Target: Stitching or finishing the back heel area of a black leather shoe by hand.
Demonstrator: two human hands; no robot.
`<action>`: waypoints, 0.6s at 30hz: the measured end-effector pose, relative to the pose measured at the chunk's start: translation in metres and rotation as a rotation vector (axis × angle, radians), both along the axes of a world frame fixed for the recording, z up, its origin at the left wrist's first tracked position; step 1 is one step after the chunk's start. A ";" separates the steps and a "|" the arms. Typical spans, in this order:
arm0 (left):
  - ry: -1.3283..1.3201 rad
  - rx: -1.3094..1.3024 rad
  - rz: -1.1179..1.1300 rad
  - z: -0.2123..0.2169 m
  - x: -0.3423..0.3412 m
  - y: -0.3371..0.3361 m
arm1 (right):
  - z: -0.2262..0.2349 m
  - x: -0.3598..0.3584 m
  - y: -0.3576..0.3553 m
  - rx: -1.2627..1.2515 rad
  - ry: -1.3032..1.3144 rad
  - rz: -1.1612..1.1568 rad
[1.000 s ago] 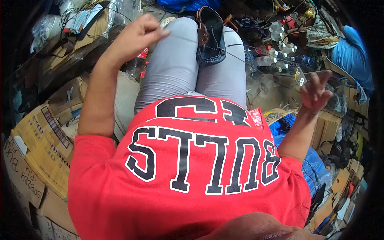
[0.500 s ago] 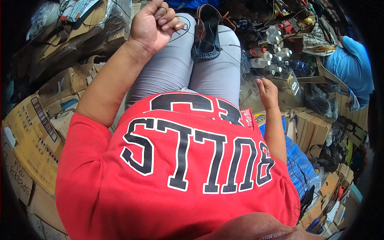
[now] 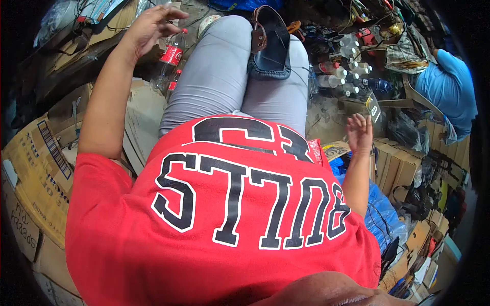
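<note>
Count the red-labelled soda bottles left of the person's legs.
2: one bottle below the left hand in the picture, a second bottle lower, beside the left leg; more may be hidden.

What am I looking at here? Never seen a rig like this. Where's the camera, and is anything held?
There's no robot: these are a person's two bare hands. The view comes from a wide fisheye camera worn on the head, looking down, so straight edges bend near the rim.

A black and brown shoe rests across the grey-trousered legs, near the knees. The left hand is raised beyond a red-labelled bottle; the right hand is out to the other side. Neither touches the shoe; whether they hold fine thread is too small to tell. Clear bottles stand or lie on the right.
</note>
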State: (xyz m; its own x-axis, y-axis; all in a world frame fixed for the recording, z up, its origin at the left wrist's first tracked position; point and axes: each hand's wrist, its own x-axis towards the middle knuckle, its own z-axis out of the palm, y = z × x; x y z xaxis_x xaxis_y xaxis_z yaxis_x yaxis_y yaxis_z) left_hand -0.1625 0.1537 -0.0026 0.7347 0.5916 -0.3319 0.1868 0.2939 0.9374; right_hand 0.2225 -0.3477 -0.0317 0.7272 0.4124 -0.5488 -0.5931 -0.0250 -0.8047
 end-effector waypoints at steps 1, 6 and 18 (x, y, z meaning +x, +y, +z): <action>-0.074 0.000 -0.012 -0.019 -0.014 0.027 | 0.004 0.008 0.005 -0.238 -0.210 0.008; -0.088 0.501 0.106 -0.014 0.084 0.013 | 0.058 -0.019 0.119 -0.211 -0.809 0.576; 0.860 0.983 -0.292 -0.007 0.163 -0.045 | 0.080 -0.104 0.254 -0.629 -1.101 1.196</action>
State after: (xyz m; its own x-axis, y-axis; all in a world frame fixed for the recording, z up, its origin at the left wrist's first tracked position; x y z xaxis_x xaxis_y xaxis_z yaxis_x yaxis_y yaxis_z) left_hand 0.0002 0.1086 -0.0101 0.6484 0.7080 -0.2797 0.7601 -0.5821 0.2888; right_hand 0.1188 -0.0938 0.0483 0.3187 0.8910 -0.3232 0.7553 -0.4448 -0.4814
